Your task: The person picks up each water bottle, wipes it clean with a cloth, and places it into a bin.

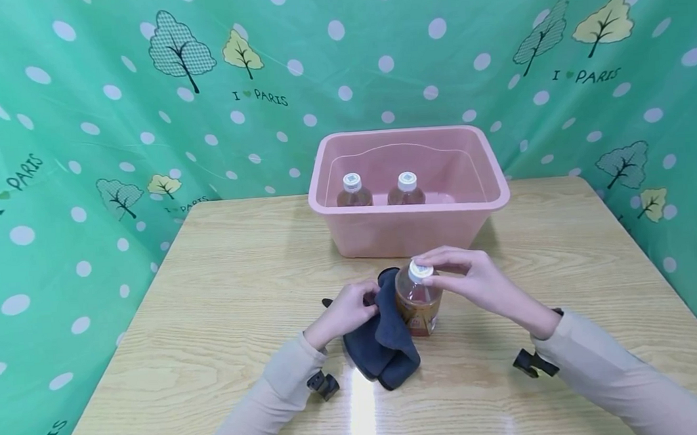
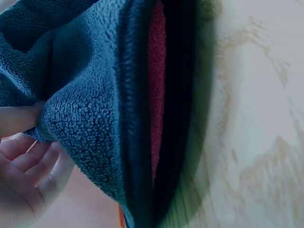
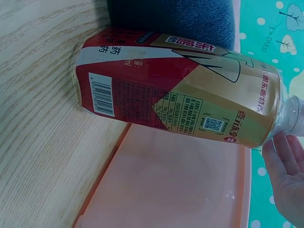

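Note:
Near the middle of the table, a clear bottle point(image 1: 420, 309) with a red and gold label and a white cap stands upright. My right hand point(image 1: 472, 278) grips it at the cap, thumb on one side and fingers on the other. A dark blue fleecy cloth point(image 1: 393, 337) lies bunched against the bottle's left side. My left hand point(image 1: 348, 308) pinches a fold of that cloth. In the left wrist view, the cloth point(image 2: 85, 90) shows a red inner face along its edge. The right wrist view shows the bottle's label point(image 3: 142, 90) with a barcode; the cloth is behind it.
A pink plastic bin point(image 1: 408, 231) stands behind the hands at the table's back. Inside it are two white-capped bottles, one on the left point(image 1: 354, 196) and one near the middle point(image 1: 406, 195). A green patterned curtain point(image 1: 340, 60) hangs behind the wooden table point(image 1: 211, 303).

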Demonstrator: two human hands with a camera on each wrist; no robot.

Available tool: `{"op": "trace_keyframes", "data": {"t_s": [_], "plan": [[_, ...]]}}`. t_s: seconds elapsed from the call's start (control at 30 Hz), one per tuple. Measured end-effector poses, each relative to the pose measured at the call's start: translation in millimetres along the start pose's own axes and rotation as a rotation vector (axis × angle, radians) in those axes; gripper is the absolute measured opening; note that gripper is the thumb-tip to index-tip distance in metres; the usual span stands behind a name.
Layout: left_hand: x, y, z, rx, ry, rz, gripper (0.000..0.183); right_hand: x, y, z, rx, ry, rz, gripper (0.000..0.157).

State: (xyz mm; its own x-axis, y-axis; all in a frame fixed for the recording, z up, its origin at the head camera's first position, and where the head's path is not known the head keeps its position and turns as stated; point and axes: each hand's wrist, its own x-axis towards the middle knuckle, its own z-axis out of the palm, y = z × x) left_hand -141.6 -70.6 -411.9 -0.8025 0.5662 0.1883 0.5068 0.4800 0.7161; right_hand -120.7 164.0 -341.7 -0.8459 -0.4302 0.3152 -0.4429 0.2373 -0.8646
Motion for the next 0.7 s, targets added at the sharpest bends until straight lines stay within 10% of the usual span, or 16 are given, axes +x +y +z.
{"op": "trace_keyframes", "data": {"t_s": [0.7], "plan": [[-2.7, 7.8, -10.5, -0.073, 0.044, 0.027, 0.015, 0, -1, -0.1, -0.001, -0.010, 0.014, 0.026]]}}
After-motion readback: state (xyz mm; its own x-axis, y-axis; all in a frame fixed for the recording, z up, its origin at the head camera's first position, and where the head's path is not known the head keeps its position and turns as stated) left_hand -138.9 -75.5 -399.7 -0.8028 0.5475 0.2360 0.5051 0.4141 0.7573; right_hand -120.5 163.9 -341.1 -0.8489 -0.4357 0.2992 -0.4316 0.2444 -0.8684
